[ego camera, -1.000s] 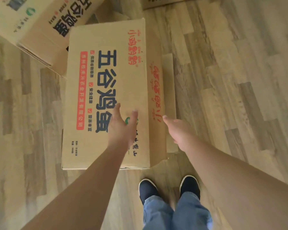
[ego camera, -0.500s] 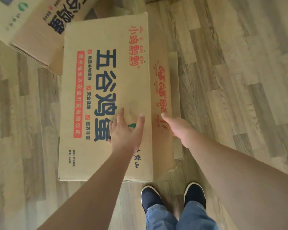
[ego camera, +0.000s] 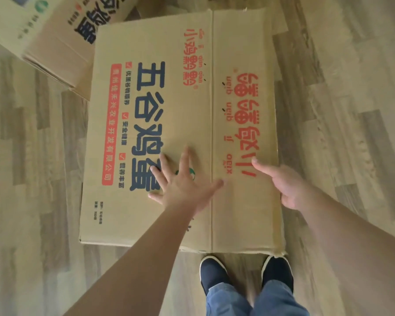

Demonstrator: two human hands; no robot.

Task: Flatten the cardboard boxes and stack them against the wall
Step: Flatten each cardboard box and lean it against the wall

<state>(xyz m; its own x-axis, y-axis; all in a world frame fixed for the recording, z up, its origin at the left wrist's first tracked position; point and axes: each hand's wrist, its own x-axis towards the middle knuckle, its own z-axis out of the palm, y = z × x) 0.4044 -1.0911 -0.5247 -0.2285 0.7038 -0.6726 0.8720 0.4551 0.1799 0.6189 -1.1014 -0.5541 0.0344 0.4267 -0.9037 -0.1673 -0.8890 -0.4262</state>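
Toward the far left corner of the wooden floor (ego camera: 32,179), a second cardboard box (ego camera: 55,46) is seen lying flat. At the floor's middle, the flattened cardboard box (ego camera: 169,99) is pressed down by the left hand (ego camera: 183,185), fingers spread wide and straight on its blue-printed panel. The right hand (ego camera: 287,185) is laid over the box's right edge, thumb on top; its fingers are hidden. Dark shoes (ego camera: 246,274) are seen at the box's near edge.

Person, head-camera view. Both forearms bare to the frame edge, no sleeves showing. Left hand (ego camera: 183,185) and right hand (ego camera: 287,185): no gloves, rings or watch in sight. Legs in blue denim jeans (ego camera: 249,299). Dark navy slip-on shoes (ego camera: 212,273) with thin white sole edging, rounded toes.
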